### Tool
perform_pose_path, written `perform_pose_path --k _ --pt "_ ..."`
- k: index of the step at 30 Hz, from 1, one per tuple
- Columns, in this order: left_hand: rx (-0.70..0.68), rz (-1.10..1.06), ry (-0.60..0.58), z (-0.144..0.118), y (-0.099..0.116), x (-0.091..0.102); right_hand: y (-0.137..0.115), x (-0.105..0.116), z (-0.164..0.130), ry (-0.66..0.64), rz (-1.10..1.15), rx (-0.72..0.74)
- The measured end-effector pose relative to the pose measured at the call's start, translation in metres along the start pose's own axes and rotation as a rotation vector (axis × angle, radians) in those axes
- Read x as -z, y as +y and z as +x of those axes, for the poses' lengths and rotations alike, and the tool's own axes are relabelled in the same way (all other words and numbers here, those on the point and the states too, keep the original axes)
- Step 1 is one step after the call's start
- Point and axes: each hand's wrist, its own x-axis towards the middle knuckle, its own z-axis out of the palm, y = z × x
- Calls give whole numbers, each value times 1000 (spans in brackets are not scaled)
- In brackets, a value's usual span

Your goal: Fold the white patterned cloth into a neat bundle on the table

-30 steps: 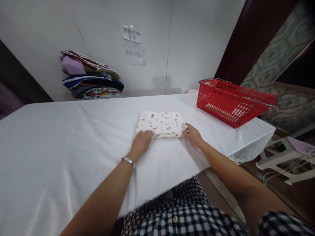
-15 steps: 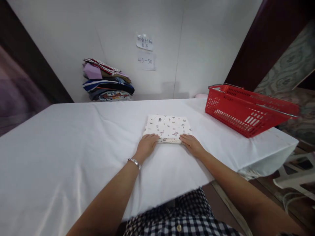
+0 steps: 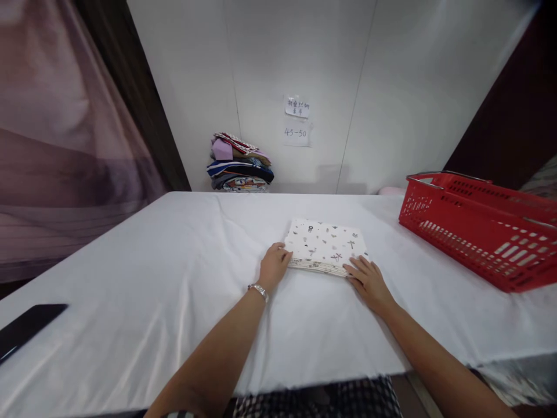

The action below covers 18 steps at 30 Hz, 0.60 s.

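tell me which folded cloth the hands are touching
The white printed folded cloth mid-table, between left hand and right hand; the colourful stack sits untouched by the wall.

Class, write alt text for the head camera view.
Both hands, left hand and right hand, rest on the near edge of a folded patterned cloth on a white table. A red basket sits right.

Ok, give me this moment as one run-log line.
left hand: flat on folded cloth left corner | right hand: flat at near right corner | cloth: on table | basket: right, apart
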Motion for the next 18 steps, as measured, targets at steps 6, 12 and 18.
perform_pose_path --k 6,12,18 --pt "-61 -55 -71 -16 17 -1 33 10 3 -38 -57 1" --pt "-189 -141 -266 -36 44 0 55 14 0 22 -118 -167" --pt "-161 -225 -230 -30 39 0 -18 12 18 6 101 -42"
